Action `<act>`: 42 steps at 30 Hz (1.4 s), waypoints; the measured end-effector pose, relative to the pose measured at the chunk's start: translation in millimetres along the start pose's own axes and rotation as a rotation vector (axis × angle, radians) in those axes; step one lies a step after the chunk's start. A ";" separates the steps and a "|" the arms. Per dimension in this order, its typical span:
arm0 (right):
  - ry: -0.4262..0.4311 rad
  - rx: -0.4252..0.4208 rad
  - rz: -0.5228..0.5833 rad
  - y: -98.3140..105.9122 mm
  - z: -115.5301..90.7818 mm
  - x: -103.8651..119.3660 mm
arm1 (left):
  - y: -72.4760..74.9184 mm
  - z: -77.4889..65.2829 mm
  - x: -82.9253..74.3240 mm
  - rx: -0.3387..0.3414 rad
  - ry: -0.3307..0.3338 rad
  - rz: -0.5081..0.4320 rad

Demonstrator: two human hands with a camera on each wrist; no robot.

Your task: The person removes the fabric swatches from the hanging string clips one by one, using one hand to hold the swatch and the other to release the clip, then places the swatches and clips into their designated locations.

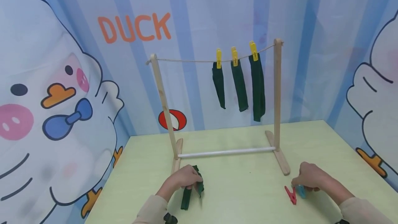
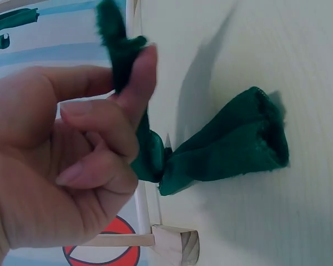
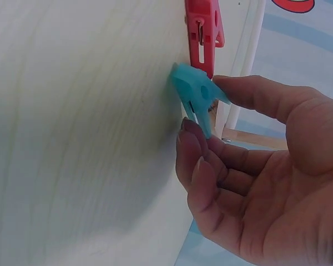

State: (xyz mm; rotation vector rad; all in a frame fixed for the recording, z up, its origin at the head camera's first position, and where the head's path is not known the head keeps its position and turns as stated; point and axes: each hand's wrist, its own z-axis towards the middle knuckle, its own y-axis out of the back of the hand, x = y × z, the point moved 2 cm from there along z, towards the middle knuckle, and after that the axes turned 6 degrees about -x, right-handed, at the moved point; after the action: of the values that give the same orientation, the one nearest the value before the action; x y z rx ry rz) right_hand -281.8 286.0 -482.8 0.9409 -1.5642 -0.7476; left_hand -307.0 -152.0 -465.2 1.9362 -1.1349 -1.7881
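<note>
My left hand (image 1: 186,176) pinches a dark green sock (image 2: 227,144) between thumb and fingers, just above the table at the left. One end of the fabric sticks up past the fingertips; the wider, open end lies on the table. At the right, my right hand (image 1: 312,175) holds a light blue clothespin (image 3: 193,91), thumb on one side and fingertips on the other. Touching or nearly touching it is a red clothespin (image 1: 291,195) on the table. Three more dark green socks (image 1: 239,87) hang from a cord (image 1: 186,61), held by yellow clothespins (image 1: 234,57).
A wooden stand carries the cord between its left post (image 1: 163,103) and right post (image 1: 277,96). A white rod (image 1: 227,152) joins the posts low down. Wooden feet (image 1: 281,160) rest on the pale yellow table (image 1: 239,189). A duck-print curtain (image 1: 199,16) hangs behind.
</note>
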 end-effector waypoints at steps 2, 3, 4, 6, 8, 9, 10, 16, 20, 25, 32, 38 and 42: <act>-0.001 0.001 0.003 0.1 -0.4 0.7 | -1.0 -1.9 -0.4 0.039 -0.006 0.057; -0.002 0.001 0.003 0.0 -0.4 0.9 | -1.6 -3.0 -0.8 0.058 -0.007 0.085; 0.001 0.001 0.004 0.1 -0.7 1.2 | -2.3 -4.5 -1.6 0.073 -0.005 0.112; 0.002 0.002 0.005 0.2 -0.8 1.4 | -3.9 -7.0 -2.6 0.093 0.002 0.164; 0.007 0.001 0.003 -0.1 -1.1 1.5 | -5.6 -9.5 -3.4 0.107 0.012 0.203; 0.006 0.001 0.000 -0.6 -1.3 1.3 | -6.4 -10.7 -3.9 0.107 0.015 0.224; 0.005 0.003 -0.003 -1.0 -1.2 1.1 | -7.3 -11.7 -4.0 0.106 0.016 0.241; 0.003 0.000 -0.014 -2.1 -2.0 0.3 | -12.3 -14.2 -5.4 0.120 0.012 0.268; 0.003 -0.005 -0.017 -0.5 -2.5 0.4 | -13.4 -12.7 -5.6 0.123 0.048 0.261; -0.005 -0.002 -0.011 -0.7 -3.0 -0.6 | -13.7 -10.5 -2.7 0.109 0.084 0.258; -0.001 0.009 -0.002 -0.9 -4.5 -0.7 | -13.7 -12.2 -1.1 0.115 0.084 0.241; -0.006 0.013 0.008 1.9 -7.2 0.5 | -13.2 -13.5 -0.1 0.126 0.047 0.270; -0.013 0.016 0.011 2.1 -8.3 0.0 | -13.2 -14.1 1.8 0.113 0.060 0.303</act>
State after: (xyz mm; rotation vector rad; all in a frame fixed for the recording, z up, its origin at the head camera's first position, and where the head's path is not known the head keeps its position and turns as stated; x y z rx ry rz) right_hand -274.1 287.2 -479.4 0.9400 -1.5882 -0.7351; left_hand -289.3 -148.8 -472.5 1.7500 -1.4479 -1.5267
